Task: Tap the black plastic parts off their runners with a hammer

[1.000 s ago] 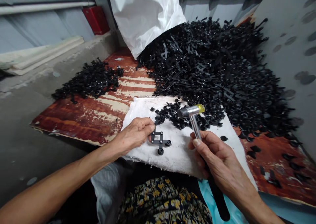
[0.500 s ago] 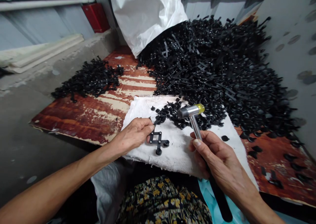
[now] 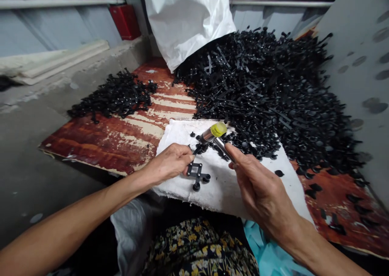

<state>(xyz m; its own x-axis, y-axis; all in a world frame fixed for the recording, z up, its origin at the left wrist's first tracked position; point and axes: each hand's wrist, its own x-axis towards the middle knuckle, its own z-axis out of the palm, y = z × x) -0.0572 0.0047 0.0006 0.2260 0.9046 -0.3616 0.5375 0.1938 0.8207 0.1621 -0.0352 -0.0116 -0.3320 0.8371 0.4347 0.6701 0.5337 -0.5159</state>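
Note:
My left hand (image 3: 173,159) pinches a black riveted scissor linkage (image 3: 198,175) with round ends, lying on a white cloth (image 3: 221,191). Its upper end is partly hidden behind my fingers and the tool's head. In my right hand (image 3: 258,178) is a small mallet (image 3: 209,135) with a metal head, a yellow face turned up and a dark face turned down. The dark face is over the linkage's far end; whether they touch I cannot tell. Loose black round pieces (image 3: 243,144) lie on the cloth just beyond the mallet.
A large heap of black linkages and round parts (image 3: 267,81) covers the back right, beneath a white sack (image 3: 188,20). A smaller pile (image 3: 115,93) sits at the left of the worn red board (image 3: 88,146). A pale spotted panel (image 3: 361,65) borders the right side.
My right hand has swung the mallet left and tilted its dark face down to the linkage's far end. My left hand keeps its pinch on the linkage.

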